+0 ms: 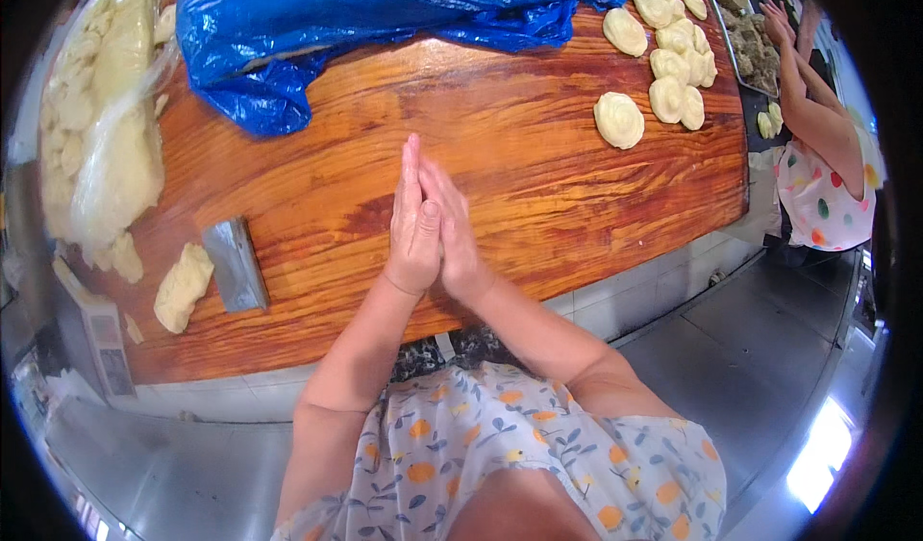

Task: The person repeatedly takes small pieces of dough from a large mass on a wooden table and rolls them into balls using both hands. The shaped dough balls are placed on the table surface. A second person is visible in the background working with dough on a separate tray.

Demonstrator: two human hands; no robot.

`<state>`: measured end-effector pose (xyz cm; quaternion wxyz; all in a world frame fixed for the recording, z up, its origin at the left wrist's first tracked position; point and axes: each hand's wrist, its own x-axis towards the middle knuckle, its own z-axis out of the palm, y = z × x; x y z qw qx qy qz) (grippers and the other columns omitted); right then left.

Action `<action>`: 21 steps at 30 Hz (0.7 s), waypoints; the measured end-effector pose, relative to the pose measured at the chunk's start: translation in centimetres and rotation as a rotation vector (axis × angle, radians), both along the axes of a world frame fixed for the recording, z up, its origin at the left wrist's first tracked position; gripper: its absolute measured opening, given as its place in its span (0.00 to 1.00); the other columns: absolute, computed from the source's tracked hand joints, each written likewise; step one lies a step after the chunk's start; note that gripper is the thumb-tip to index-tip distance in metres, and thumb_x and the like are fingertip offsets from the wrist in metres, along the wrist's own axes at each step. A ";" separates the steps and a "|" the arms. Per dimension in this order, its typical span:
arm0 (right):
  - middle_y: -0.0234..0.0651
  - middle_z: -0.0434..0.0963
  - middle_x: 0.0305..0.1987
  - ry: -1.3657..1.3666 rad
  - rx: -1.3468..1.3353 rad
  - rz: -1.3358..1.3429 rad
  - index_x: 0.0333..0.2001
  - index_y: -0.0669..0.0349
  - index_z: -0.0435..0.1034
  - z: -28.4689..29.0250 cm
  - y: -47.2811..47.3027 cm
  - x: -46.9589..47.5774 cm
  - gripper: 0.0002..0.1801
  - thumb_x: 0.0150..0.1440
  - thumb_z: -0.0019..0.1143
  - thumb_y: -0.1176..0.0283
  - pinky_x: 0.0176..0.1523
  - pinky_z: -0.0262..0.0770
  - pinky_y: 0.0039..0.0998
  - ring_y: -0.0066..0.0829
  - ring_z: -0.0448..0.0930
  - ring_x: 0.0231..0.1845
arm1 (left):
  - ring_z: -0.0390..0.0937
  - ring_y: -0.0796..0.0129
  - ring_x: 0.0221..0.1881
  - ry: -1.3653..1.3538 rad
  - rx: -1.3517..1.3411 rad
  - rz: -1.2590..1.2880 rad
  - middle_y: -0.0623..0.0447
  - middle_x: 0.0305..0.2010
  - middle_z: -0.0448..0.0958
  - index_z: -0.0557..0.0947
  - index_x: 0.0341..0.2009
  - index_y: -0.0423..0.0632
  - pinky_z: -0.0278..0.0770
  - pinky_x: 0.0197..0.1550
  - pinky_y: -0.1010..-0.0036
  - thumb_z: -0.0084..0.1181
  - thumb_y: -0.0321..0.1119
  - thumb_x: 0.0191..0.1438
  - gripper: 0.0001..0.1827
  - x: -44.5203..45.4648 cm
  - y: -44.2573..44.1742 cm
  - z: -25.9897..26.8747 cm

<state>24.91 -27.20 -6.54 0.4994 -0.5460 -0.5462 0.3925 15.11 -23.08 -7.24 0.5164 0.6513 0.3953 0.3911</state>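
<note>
My left hand (413,231) and my right hand (456,234) are pressed palm to palm above the wooden worktop (339,180), fingers straight and pointing away from me. Whether anything lies between the palms is hidden. To the left of them lies a grey metal dough scraper (236,263). Beside it rests a loose lump of dough (184,288). At the far right of the worktop sit several flattened, coiled dough rounds (670,72), some overlapping. One single round (619,120) lies apart, nearer to my hands.
Blue plastic sheeting (404,7) covers something along the back. A large dough mass (108,144), partly under clear film, fills the left side. At the left edge stands a scale (112,339). Another person's arms (815,94) reach over a tray of brownish food (750,43) on the right.
</note>
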 end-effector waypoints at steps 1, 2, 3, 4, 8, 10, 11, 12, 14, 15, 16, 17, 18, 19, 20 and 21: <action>0.49 0.51 0.77 -0.114 0.062 0.029 0.70 0.62 0.54 0.4 1.3 0.8 0.29 0.71 0.26 0.59 0.77 0.40 0.45 0.47 0.49 0.78 | 0.39 0.56 0.78 -0.006 0.006 -0.007 0.42 0.78 0.42 0.45 0.73 0.36 0.37 0.76 0.62 0.29 0.47 0.71 0.36 0.2 -0.8 -0.3; 0.49 0.51 0.77 -0.218 0.132 0.060 0.70 0.63 0.55 0.6 2.7 1.5 0.30 0.71 0.26 0.59 0.77 0.40 0.45 0.47 0.49 0.78 | 0.39 0.56 0.78 -0.008 0.001 -0.019 0.42 0.78 0.42 0.45 0.73 0.36 0.38 0.76 0.62 0.29 0.47 0.71 0.36 -0.1 -1.6 -0.3; 0.49 0.52 0.77 -0.324 0.198 0.086 0.70 0.63 0.55 0.4 3.6 1.9 0.30 0.71 0.25 0.59 0.76 0.41 0.45 0.47 0.50 0.78 | 0.40 0.55 0.78 -0.022 -0.023 -0.041 0.41 0.78 0.43 0.45 0.73 0.36 0.38 0.76 0.62 0.29 0.47 0.71 0.36 -0.5 -1.8 -0.1; 0.49 0.52 0.76 -0.186 0.085 0.114 0.71 0.63 0.54 0.1 3.7 2.6 0.30 0.71 0.25 0.59 0.77 0.42 0.45 0.48 0.50 0.78 | 0.40 0.55 0.78 -0.040 -0.054 -0.061 0.41 0.78 0.43 0.45 0.73 0.35 0.38 0.76 0.62 0.29 0.47 0.71 0.36 -0.9 -1.8 0.0; 0.47 0.51 0.77 -0.056 0.013 -0.037 0.72 0.62 0.53 -0.5 -0.4 1.1 0.30 0.71 0.22 0.59 0.78 0.38 0.42 0.46 0.47 0.79 | 0.41 0.53 0.78 -0.059 -0.090 -0.044 0.40 0.78 0.44 0.46 0.73 0.34 0.39 0.75 0.62 0.29 0.47 0.71 0.36 -0.9 0.9 0.8; 0.46 0.52 0.77 -0.126 -0.004 0.036 0.71 0.64 0.54 0.3 0.3 -0.1 0.31 0.71 0.18 0.58 0.78 0.37 0.41 0.46 0.47 0.79 | 0.42 0.52 0.78 -0.001 -0.015 -0.016 0.39 0.78 0.44 0.46 0.72 0.34 0.40 0.75 0.62 0.29 0.47 0.71 0.36 -0.7 1.0 0.4; 0.45 0.52 0.77 -0.115 0.009 0.065 0.71 0.64 0.54 0.9 1.7 0.2 0.31 0.72 0.17 0.58 0.78 0.37 0.41 0.46 0.47 0.79 | 0.42 0.52 0.78 0.008 0.003 -0.013 0.38 0.77 0.45 0.46 0.72 0.33 0.40 0.75 0.62 0.29 0.47 0.71 0.36 -0.6 0.2 -0.1; 0.45 0.52 0.77 -0.150 0.033 0.077 0.71 0.64 0.54 0.6 2.9 1.2 0.31 0.72 0.17 0.58 0.78 0.37 0.42 0.46 0.47 0.79 | 0.42 0.51 0.78 -0.004 0.006 -0.026 0.38 0.77 0.45 0.47 0.72 0.33 0.40 0.75 0.62 0.29 0.47 0.71 0.36 -0.4 -0.5 -0.3; 0.46 0.52 0.77 -0.195 0.075 0.096 0.71 0.64 0.54 -0.1 4.2 1.9 0.31 0.72 0.17 0.58 0.78 0.37 0.42 0.46 0.47 0.79 | 0.43 0.51 0.77 -0.022 -0.027 -0.064 0.37 0.77 0.45 0.47 0.72 0.33 0.41 0.75 0.62 0.29 0.47 0.71 0.36 -0.8 -1.5 -0.4; 0.46 0.52 0.77 -0.122 0.056 0.056 0.71 0.64 0.54 -0.1 4.0 1.6 0.31 0.72 0.18 0.58 0.77 0.38 0.43 0.46 0.47 0.79 | 0.43 0.50 0.77 -0.021 -0.047 -0.066 0.37 0.77 0.45 0.47 0.72 0.32 0.41 0.75 0.62 0.29 0.47 0.71 0.36 -1.3 -1.4 -0.3; 0.47 0.52 0.77 -0.066 0.031 0.011 0.71 0.64 0.54 0.0 2.9 1.5 0.31 0.72 0.19 0.59 0.77 0.38 0.43 0.47 0.48 0.79 | 0.43 0.50 0.77 -0.030 -0.069 -0.070 0.37 0.77 0.46 0.47 0.72 0.32 0.41 0.75 0.62 0.29 0.47 0.71 0.36 -1.6 -0.9 0.0; 0.48 0.52 0.77 -0.010 0.006 -0.035 0.71 0.64 0.54 0.0 1.8 1.3 0.30 0.72 0.19 0.59 0.77 0.39 0.44 0.47 0.48 0.78 | 0.44 0.49 0.77 -0.029 -0.074 -0.068 0.36 0.77 0.46 0.47 0.72 0.32 0.41 0.75 0.62 0.29 0.47 0.71 0.36 -1.5 0.0 0.1; 0.50 0.51 0.77 0.056 0.017 -0.030 0.71 0.64 0.54 0.2 0.8 0.7 0.30 0.72 0.21 0.60 0.76 0.41 0.44 0.47 0.48 0.78 | 0.44 0.49 0.77 -0.015 -0.078 -0.049 0.36 0.77 0.46 0.48 0.72 0.31 0.41 0.75 0.62 0.30 0.47 0.71 0.36 -1.2 0.9 0.4; 0.50 0.50 0.77 -0.007 0.013 0.009 0.71 0.64 0.54 0.0 1.0 0.5 0.30 0.72 0.21 0.60 0.77 0.40 0.43 0.47 0.47 0.79 | 0.44 0.49 0.77 -0.002 -0.082 -0.030 0.36 0.77 0.46 0.48 0.72 0.31 0.41 0.75 0.62 0.30 0.48 0.71 0.36 -0.9 1.5 0.7; 0.50 0.49 0.77 -0.070 0.008 0.048 0.71 0.64 0.54 -0.2 1.4 0.3 0.30 0.72 0.21 0.60 0.77 0.40 0.43 0.47 0.47 0.79 | 0.44 0.49 0.77 -0.002 -0.078 -0.022 0.36 0.77 0.46 0.48 0.71 0.31 0.41 0.75 0.63 0.30 0.49 0.71 0.37 -0.9 1.5 0.7; 0.51 0.49 0.77 -0.130 0.001 0.081 0.71 0.64 0.54 0.0 2.0 0.3 0.30 0.72 0.21 0.60 0.77 0.39 0.43 0.47 0.46 0.79 | 0.44 0.49 0.77 -0.002 -0.080 -0.019 0.36 0.77 0.46 0.48 0.71 0.30 0.41 0.75 0.63 0.30 0.49 0.70 0.37 -0.9 1.2 0.7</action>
